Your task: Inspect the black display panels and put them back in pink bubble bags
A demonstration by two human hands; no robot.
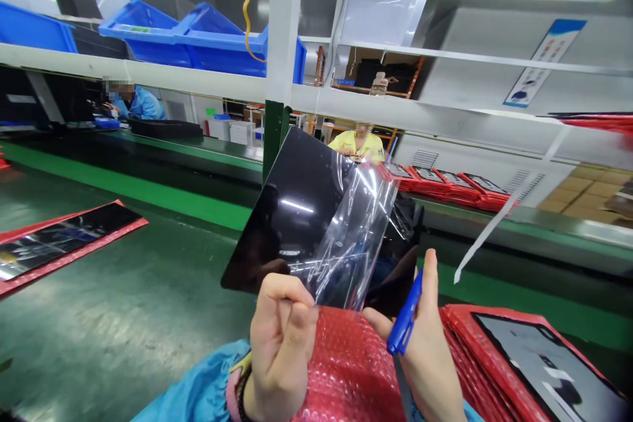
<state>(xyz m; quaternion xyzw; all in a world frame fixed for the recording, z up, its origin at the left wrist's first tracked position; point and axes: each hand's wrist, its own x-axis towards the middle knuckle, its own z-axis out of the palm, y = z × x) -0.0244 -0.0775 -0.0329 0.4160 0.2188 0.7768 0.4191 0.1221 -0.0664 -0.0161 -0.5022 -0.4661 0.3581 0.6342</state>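
A glossy black panel stands tilted at the centre, with clear plastic film hanging loose over its right part. My left hand pinches the lower edge of the film, thumb against the bent fingers. Below the panel, red bubble wrap lies between my hands. My right hand is at the right side of the wrap, a blue pen held between thumb and fingers. Its fingers point up, and their contact with the film is unclear.
Stacked red-wrapped panels lie at right; another wrapped panel is on the green table. A white post rises behind. Blue bins sit on the shelf. Two people work beyond. A white strap hangs at right.
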